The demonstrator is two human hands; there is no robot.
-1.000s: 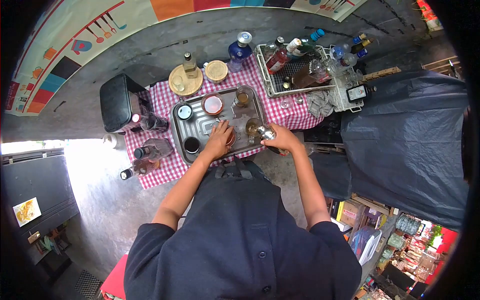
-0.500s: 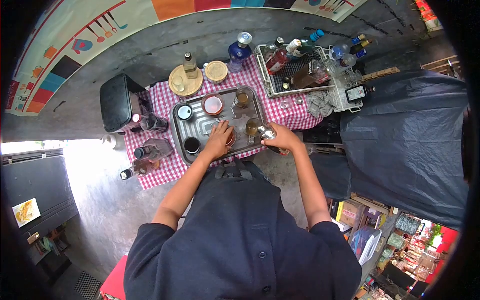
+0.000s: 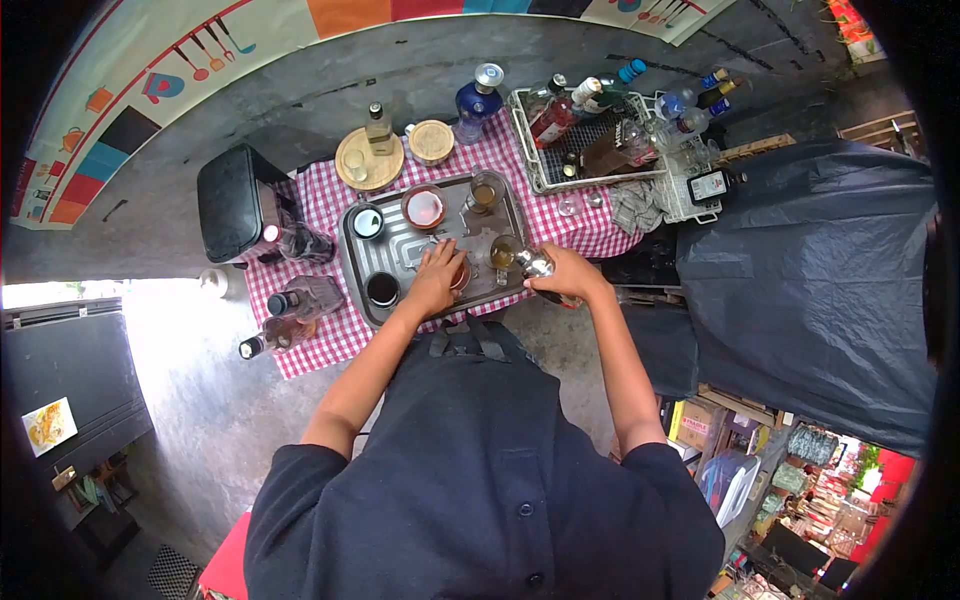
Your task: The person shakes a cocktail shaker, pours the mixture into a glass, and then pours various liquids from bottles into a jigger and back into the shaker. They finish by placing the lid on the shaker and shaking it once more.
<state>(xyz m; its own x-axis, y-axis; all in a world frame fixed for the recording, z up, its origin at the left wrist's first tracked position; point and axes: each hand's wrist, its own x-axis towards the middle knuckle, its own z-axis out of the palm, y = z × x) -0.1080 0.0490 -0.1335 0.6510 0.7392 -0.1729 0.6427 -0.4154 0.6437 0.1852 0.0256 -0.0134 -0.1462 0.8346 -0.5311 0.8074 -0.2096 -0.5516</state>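
Observation:
My right hand point(image 3: 568, 274) is wrapped round a bottle point(image 3: 537, 263), tilted with its shiny upper end at the rim of a glass mug point(image 3: 504, 256) of amber liquid. Whether liquid is flowing cannot be made out. My left hand point(image 3: 437, 281) lies over the front of the metal tray point(image 3: 400, 204), its fingers stretched out, beside a glass of reddish drink point(image 3: 461, 277) that it partly hides. On the tray also stand a cup of dark liquid point(image 3: 382, 289), a cup with pale contents point(image 3: 368, 222), a reddish bowl point(image 3: 424, 208) and another mug point(image 3: 484, 195).
A checkered cloth point(image 3: 323, 190) covers the table. Behind the tray are round wooden boards point(image 3: 352, 163) and a blue bottle point(image 3: 478, 100). A wire basket point(image 3: 530, 172) of bottles stands at right. Several bottles point(image 3: 308, 296) and a black bin point(image 3: 230, 208) are at left.
Little differs. The bottle in my right hand and the mug at its mouth have shifted only slightly; my left hand stays on the tray. The whole view has drifted a little.

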